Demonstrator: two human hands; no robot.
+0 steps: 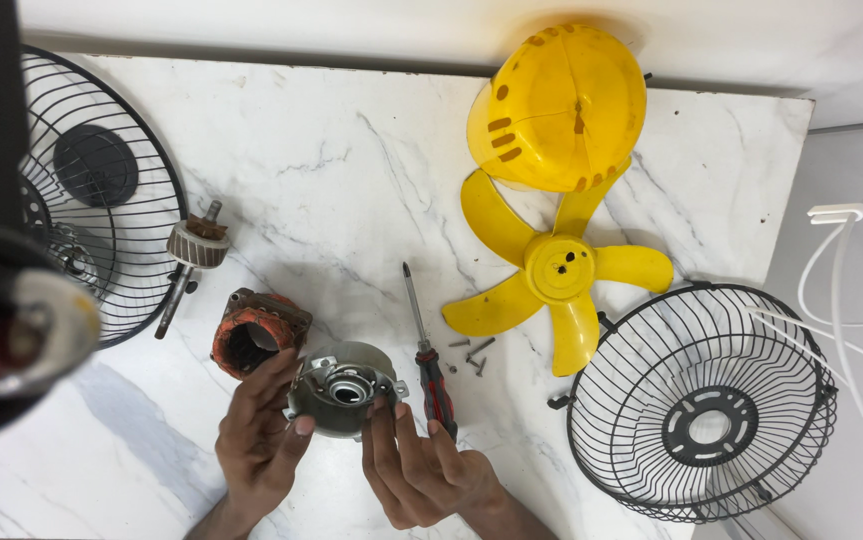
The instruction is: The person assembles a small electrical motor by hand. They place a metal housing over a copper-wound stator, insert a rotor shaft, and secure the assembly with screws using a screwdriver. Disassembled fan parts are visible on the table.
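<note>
Lower centre of the frame: left hand and right hand, each grip pinching the grey motor housing on the marble counter; red-handled screwdriver just right.

I saw the motor housing low centre on the table, left hand and right hand touching it from below. Stator sat just upper-left of it, rotor shaft further left beside the rear grille. Screwdriver lay just right, screws beyond. Fan blade lay right of centre, motor cover above it, front grille lower right.
</note>
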